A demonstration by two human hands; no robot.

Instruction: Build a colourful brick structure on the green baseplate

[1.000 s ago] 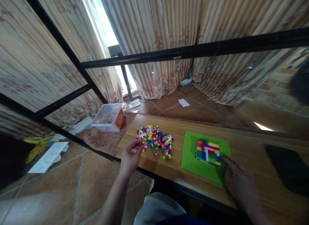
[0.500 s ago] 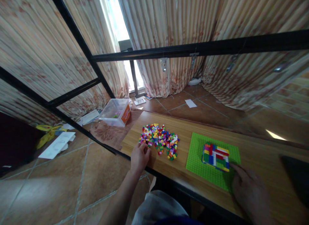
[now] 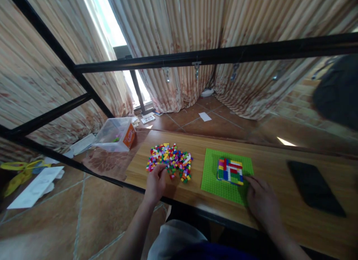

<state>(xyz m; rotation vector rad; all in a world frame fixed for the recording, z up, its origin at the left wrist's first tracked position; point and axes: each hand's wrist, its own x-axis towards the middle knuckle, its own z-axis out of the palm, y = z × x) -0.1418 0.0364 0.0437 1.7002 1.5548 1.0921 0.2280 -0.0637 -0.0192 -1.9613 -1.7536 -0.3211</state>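
Observation:
A heap of small coloured bricks (image 3: pixel 170 161) lies on the wooden table (image 3: pixel 279 167). My left hand (image 3: pixel 155 182) rests at the heap's near edge, fingers curled among the bricks; what they hold is hidden. To the right lies a green baseplate (image 3: pixel 212 178) carrying a flat multicoloured brick build (image 3: pixel 229 171). My right hand (image 3: pixel 263 202) lies on the plate's near right corner, fingers stretched toward the build.
A black flat pad (image 3: pixel 311 187) lies on the table at the right. A clear plastic box (image 3: pixel 116 134) with an orange label sits on the floor past the table's left end. Black metal bars (image 3: pixel 212 56) cross the view. Papers (image 3: pixel 36 181) lie on the tiled floor.
The view swung right, then back left. My left hand moved from the heap's left side to its near edge and curled in. My right hand stayed at the plate's corner.

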